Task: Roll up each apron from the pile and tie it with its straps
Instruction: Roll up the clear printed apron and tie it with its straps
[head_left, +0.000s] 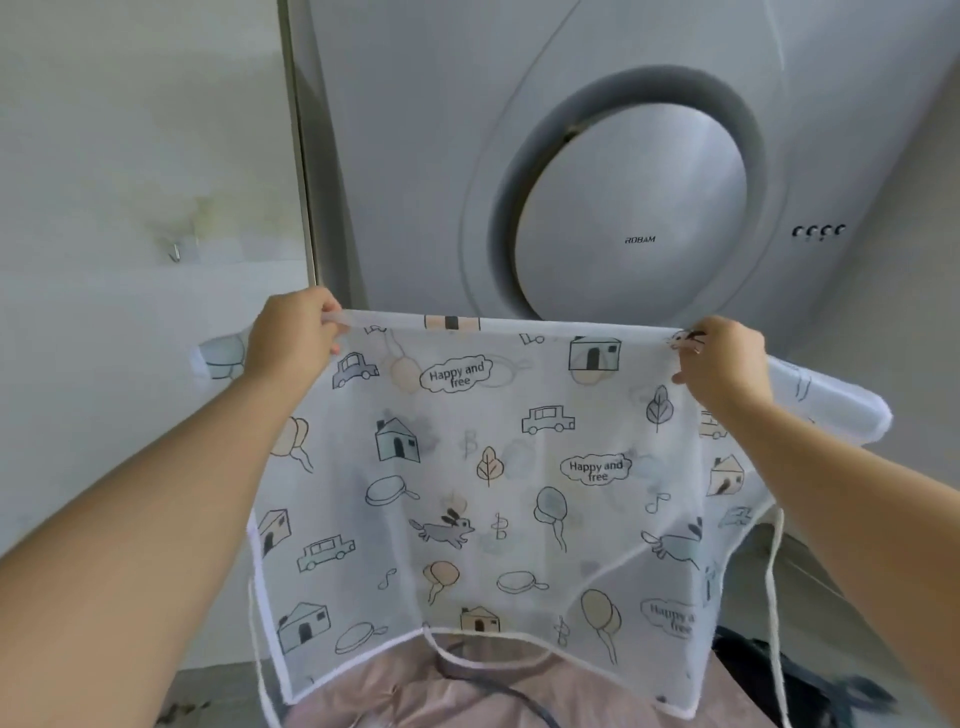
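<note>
Hands raised and spread well apart: left hand (293, 332) and right hand (722, 358) each pinch the top edge of a printed white apron (493, 467), stretched flat before a grey range hood (634, 208). White straps (774, 571) dangle beside it over pink cloth (415, 696).

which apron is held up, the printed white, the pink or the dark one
The printed white apron: left hand and right hand pinch its top edge and hold it spread, while the pink one and the dark one lie below.
</note>
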